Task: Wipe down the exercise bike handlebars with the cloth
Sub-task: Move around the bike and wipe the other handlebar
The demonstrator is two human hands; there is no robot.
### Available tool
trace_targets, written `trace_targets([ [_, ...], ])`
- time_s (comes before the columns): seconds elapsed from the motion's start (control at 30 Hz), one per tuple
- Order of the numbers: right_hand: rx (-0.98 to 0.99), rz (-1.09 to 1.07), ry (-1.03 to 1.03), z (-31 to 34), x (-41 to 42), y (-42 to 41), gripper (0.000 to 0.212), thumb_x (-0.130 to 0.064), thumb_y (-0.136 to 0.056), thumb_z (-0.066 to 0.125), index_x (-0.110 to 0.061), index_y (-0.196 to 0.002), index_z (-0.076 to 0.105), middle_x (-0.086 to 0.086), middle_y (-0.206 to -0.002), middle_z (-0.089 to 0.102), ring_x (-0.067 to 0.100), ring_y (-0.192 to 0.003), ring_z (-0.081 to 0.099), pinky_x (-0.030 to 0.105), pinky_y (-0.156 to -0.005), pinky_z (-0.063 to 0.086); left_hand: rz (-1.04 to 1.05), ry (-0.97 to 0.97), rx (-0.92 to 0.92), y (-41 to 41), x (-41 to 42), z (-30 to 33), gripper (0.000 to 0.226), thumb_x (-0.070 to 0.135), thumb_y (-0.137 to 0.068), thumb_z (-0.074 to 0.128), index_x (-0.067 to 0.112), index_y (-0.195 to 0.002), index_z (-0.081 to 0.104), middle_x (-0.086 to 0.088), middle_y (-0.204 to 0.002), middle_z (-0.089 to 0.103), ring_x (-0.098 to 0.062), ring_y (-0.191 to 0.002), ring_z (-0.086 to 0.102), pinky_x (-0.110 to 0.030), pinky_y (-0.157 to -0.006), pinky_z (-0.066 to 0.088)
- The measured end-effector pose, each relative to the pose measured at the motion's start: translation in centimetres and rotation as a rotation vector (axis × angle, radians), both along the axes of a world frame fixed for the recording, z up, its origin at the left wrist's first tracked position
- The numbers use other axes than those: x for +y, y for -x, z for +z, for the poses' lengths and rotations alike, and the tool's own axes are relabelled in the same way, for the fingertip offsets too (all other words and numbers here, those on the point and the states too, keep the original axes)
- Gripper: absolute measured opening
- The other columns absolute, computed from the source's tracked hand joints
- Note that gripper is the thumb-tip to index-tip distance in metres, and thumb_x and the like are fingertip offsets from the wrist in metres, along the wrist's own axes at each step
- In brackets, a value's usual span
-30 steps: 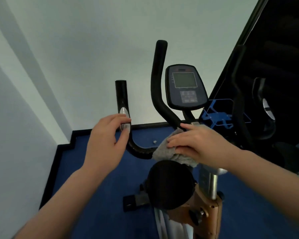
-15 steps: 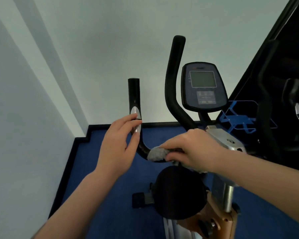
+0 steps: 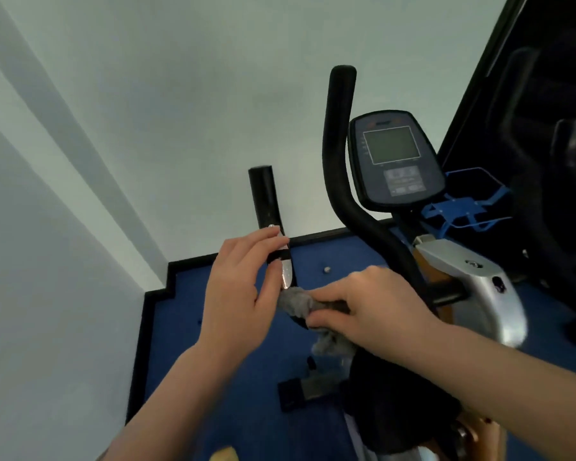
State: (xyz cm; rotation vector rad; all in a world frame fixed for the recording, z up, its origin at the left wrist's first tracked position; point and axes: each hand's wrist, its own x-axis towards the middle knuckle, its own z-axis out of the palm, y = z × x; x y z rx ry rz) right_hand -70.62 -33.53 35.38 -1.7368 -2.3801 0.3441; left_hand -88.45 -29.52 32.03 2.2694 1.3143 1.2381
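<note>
Blue floor [image 3: 220, 327], pale wall behind. Left hand [image 3: 240, 294] fingers pinch handlebar [image 3: 263, 197] at silver sensor [image 3: 286, 272]. Right hand [image 3: 373, 307] fingers clench grey cloth [image 3: 296, 301] around handlebar bend just below; console [image 3: 394, 158] beyond.

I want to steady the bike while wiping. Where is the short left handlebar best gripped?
Grip the short left handlebar on its bare upright black end, above the silver sensor, coming from the left. That part is straight, while the cloth and right hand occupy the bend below.
</note>
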Motion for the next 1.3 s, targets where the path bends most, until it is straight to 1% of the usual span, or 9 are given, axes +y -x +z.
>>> trace_targets([
  [0.17, 0.070, -0.359, 0.061, 0.6, -1.4, 0.6, 0.038, -0.064, -0.080, 0.051, -0.031, -0.083, 0.071, -0.006, -0.062, 0.065, 0.007, -0.060, 0.057, 0.026, -0.055, 0.045, -0.152, -0.040, 0.047, 2.5, 3.2, 1.1, 0.028, 0.017, -0.089, 0.053, 0.016, -0.115, 0.064, 0.006, -0.122, 0.059, -0.009, -0.112, 0.051, -0.034, -0.095, 0.043],
  [0.3, 0.108, -0.568, 0.006, 0.6, -0.7, 5.8, 0.042, -0.057, -0.086, 0.049, -0.021, -0.067, 0.060, -0.004, -0.059, 0.056, 0.013, -0.062, 0.057, 0.029, -0.055, 0.043, -0.250, -0.108, 0.097, 3.6, 6.4, 2.5, 0.033, 0.022, -0.088, 0.050, 0.014, -0.117, 0.063, 0.001, -0.129, 0.055, -0.014, -0.117, 0.047, -0.024, -0.100, 0.036],
  [0.4, 0.423, -0.775, -0.152, 0.0, 0.0, 9.0, 0.036, -0.051, -0.091, 0.046, -0.023, -0.082, 0.067, -0.004, -0.072, 0.067, 0.014, -0.070, 0.062, 0.037, -0.068, 0.051, -0.350, -0.165, 0.145, 3.8, 8.7, 3.2, 0.034, 0.020, -0.088, 0.050, 0.014, -0.119, 0.061, -0.001, -0.135, 0.050, -0.014, -0.124, 0.041, -0.023, -0.104, 0.031],
  [0.47, 0.485, -0.869, -0.239, -0.7, -0.4, 10.7, 0.030, -0.048, -0.093, 0.041, -0.036, -0.108, 0.065, -0.015, -0.089, 0.071, 0.008, -0.083, 0.064, 0.024, -0.074, 0.051, -0.404, -0.160, 0.165, 4.0, 10.0, 3.4, 0.036, 0.021, -0.088, 0.050, 0.015, -0.122, 0.059, 0.002, -0.139, 0.047, -0.013, -0.131, 0.037, -0.023, -0.108, 0.028],
  [0.63, 0.510, -0.790, -0.178, -2.2, -2.4, 11.8, 0.056, -0.041, -0.093, 0.046, -0.061, -0.136, 0.017, -0.048, -0.107, 0.041, -0.036, -0.095, 0.034, -0.007, -0.080, 0.030, -0.505, -0.112, 0.178, 4.8, 11.9, 3.9, 0.043, 0.028, -0.091, 0.046, 0.023, -0.134, 0.048, 0.015, -0.141, 0.042, 0.004, -0.131, 0.033, -0.005, -0.103, 0.021],
  [0.87, 0.526, -0.825, -0.407, -0.7, 4.4, 13.5, 0.035, -0.029, -0.093, 0.053, -0.040, -0.126, 0.050, -0.022, -0.088, 0.067, -0.003, -0.084, 0.060, 0.017, -0.072, 0.047, -0.645, -0.086, 0.219, 5.6, 13.9, 4.7, 0.042, 0.020, -0.093, 0.045, 0.021, -0.135, 0.047, 0.011, -0.139, 0.046, -0.002, -0.129, 0.039, -0.016, -0.107, 0.028],
  [1.07, 0.421, -0.915, -0.528, -1.3, 3.5, 13.9, 0.015, -0.028, -0.088, 0.062, -0.033, -0.102, 0.060, -0.033, -0.058, 0.044, -0.011, -0.057, 0.050, 0.006, -0.049, 0.035, -0.681, 0.043, 0.140, 5.8, 14.6, 5.3, 0.039, 0.024, -0.096, 0.041, 0.026, -0.133, 0.050, 0.017, -0.134, 0.050, 0.004, -0.127, 0.041, -0.009, -0.102, 0.028],
  [1.2, 0.436, -0.918, -0.351, 0.3, 8.1, 13.0, 0.020, -0.039, -0.095, 0.047, -0.021, -0.098, 0.057, -0.011, -0.077, 0.063, 0.013, -0.076, 0.064, 0.025, -0.060, 0.044, -0.685, 0.162, -0.015, 5.8, 14.1, 4.9, 0.038, 0.021, -0.095, 0.042, 0.023, -0.131, 0.052, 0.019, -0.131, 0.054, 0.006, -0.124, 0.045, -0.005, -0.097, 0.031],
  [1.3, 0.609, -0.930, -0.329, 0.3, 8.0, 12.2, 0.031, -0.045, -0.093, 0.049, -0.034, -0.122, 0.053, -0.009, -0.091, 0.069, 0.012, -0.084, 0.064, 0.028, -0.070, 0.050, -0.666, 0.215, -0.102, 5.7, 13.4, 4.1, 0.038, 0.021, -0.094, 0.043, 0.022, -0.131, 0.051, 0.018, -0.132, 0.054, 0.004, -0.125, 0.044, -0.006, -0.096, 0.032],
])
